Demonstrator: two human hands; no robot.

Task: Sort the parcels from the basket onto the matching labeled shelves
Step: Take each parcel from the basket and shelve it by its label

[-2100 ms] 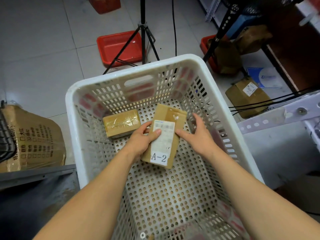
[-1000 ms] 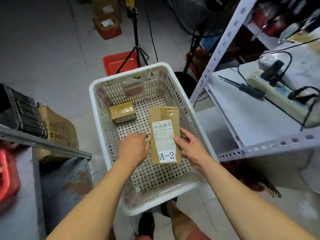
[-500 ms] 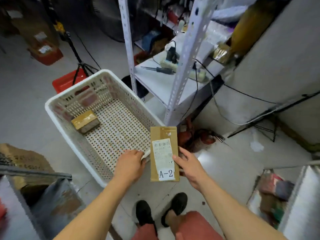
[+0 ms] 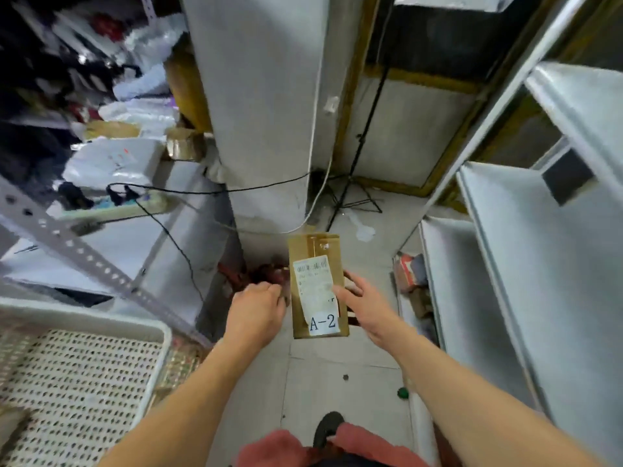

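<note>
A flat brown parcel [image 4: 317,264] with a white shipping label and an "A-2" sticker hangs in front of me at mid-frame, above the floor. My left hand [image 4: 258,311] grips its left edge with curled fingers. My right hand [image 4: 362,306] holds the right edge, thumb on the label and fingers behind. The white perforated basket [image 4: 101,335] sits at the lower left, only its corner showing. Grey metal shelves [image 4: 526,264] run along the right side.
A grey pillar [image 4: 256,106] stands straight ahead with a black tripod [image 4: 354,183] beside it. A cluttered shelf with a power strip and cables [image 4: 128,203] fills the left. Small boxes [image 4: 409,271] lie on the floor by the right shelves.
I have turned right, away from the basket, carrying the A-2 parcel in both hands. The basket has slid to the lower left and the right-hand shelves have come into view.
</note>
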